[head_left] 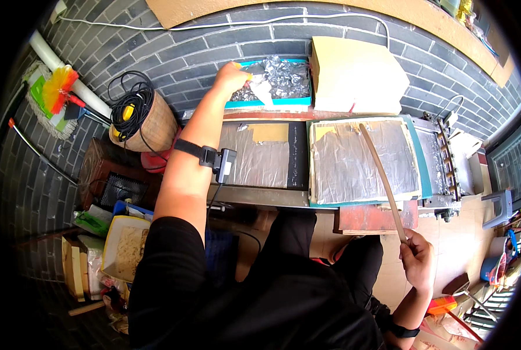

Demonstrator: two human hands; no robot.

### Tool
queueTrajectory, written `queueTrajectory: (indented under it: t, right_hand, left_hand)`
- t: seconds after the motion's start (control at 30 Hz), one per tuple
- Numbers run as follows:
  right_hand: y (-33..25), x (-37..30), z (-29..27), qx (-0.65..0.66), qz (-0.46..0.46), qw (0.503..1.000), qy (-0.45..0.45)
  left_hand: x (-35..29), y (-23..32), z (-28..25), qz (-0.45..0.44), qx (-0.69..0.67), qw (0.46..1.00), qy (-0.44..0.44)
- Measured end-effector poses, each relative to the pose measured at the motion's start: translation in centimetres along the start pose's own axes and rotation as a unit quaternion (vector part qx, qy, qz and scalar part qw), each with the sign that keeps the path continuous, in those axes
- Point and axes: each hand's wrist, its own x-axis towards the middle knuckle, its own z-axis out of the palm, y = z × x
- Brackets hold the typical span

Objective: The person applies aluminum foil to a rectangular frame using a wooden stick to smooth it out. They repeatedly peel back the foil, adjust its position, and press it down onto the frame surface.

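Note:
At the back, my left hand (231, 79) reaches over a blue tray (298, 101) heaped with crumpled silver foil scraps (286, 79). Its closed fingers, with yellow on the tips, pinch a pale piece of foil (262, 93) at the tray's left side. Low on the right, my right hand (416, 256) grips the near end of a long, thin wooden strip (383, 175). The strip slants up and leftward over a foil-covered sheet (353, 163), which lies on a green mat (422, 157). A second foil-covered sheet (251, 160) with a yellow patch lies to the left.
A thick stack of yellowish paper (359, 76) stands right of the tray against the brick wall. A wooden bucket (155, 125) with coiled black cable is at left. Below it sits a yellow-rimmed tub (111, 248). A metal rail (447, 154) edges the bench's right end.

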Motion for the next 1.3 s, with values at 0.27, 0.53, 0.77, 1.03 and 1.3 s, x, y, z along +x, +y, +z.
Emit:
queueTrajectory:
  t: [0.27,0.53,0.77,1.03,1.3]
  right_hand:
    - [0.4,1.7,0.8,0.006,-0.009,0.999,0.03]
    - [2.6,3.6,1.6,0.034,0.008,0.996,0.081]
    - [1.7,5.1,2.6,0.041,-0.006,0.994,0.102]
    - [1.0,5.8,2.1,-0.005,-0.003,0.993,0.121]
    - [0.6,5.5,1.5,0.002,-0.004,0.985,0.173]
  left_hand:
    - [5.4,-1.4,-1.6,0.036,0.309,0.946,0.093]
    - [6.5,-1.8,-1.6,-0.034,0.401,0.915,-0.009]
    - [9.0,-2.7,0.0,-0.036,0.394,0.918,-0.04]
    - [10.3,-0.6,5.1,0.129,0.252,0.958,-0.051]
    - [10.5,1.0,7.6,0.045,0.353,0.934,0.008]
